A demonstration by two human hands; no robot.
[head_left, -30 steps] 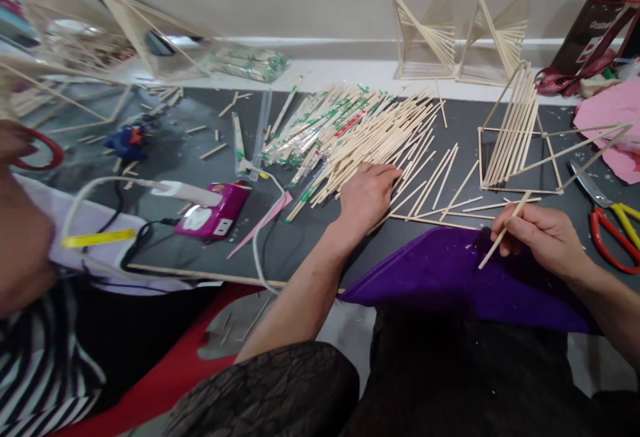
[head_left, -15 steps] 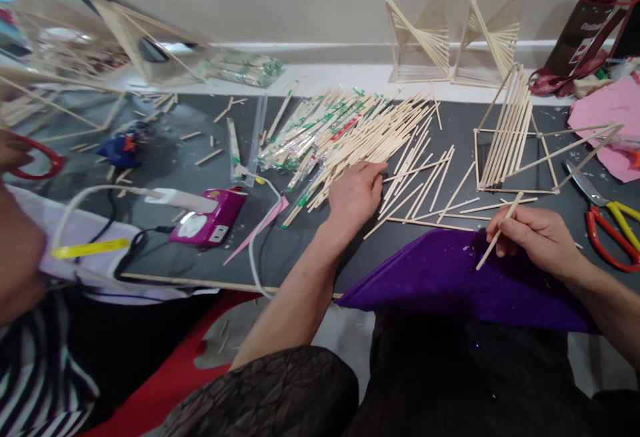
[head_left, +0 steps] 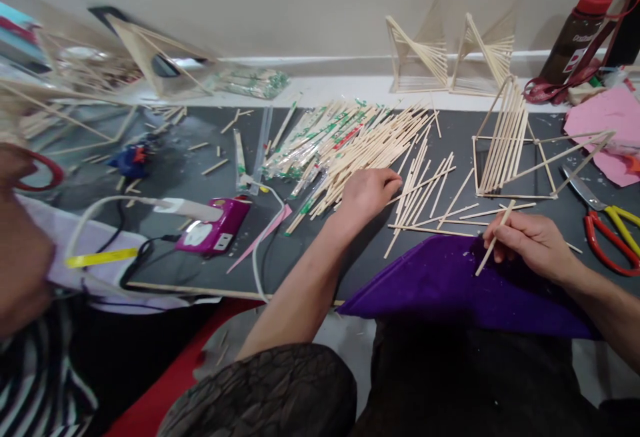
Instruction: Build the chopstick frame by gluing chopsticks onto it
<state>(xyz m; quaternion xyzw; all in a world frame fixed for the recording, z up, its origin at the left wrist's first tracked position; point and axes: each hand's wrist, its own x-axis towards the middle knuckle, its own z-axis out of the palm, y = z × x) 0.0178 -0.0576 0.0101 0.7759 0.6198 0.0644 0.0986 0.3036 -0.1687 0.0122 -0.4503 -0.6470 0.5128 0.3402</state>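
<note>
A short wooden stick [head_left: 495, 237] is pinched in my right hand [head_left: 533, 240] above the purple cloth [head_left: 425, 277]. My left hand [head_left: 369, 192] rests at the near edge of the stick pile [head_left: 373, 150], its fingers curled and pressed together; whatever is between them is hidden. Loose sticks [head_left: 420, 184] lie just right of it on the dark table. Behind my right hand stands a frame of joined sticks [head_left: 505, 137] with slanting rows.
Two finished stick models [head_left: 423, 57] stand against the wall. Scissors [head_left: 600, 217] and a bottle [head_left: 575, 44] are at the right. A purple power adapter [head_left: 215, 224] with cables lies left. A person's hand holds red-handled scissors [head_left: 53, 170] at far left.
My left hand has moved slightly right along the sticks, and some loose sticks beside it have shifted. My right hand still holds its stick. The camera view has tilted a little.
</note>
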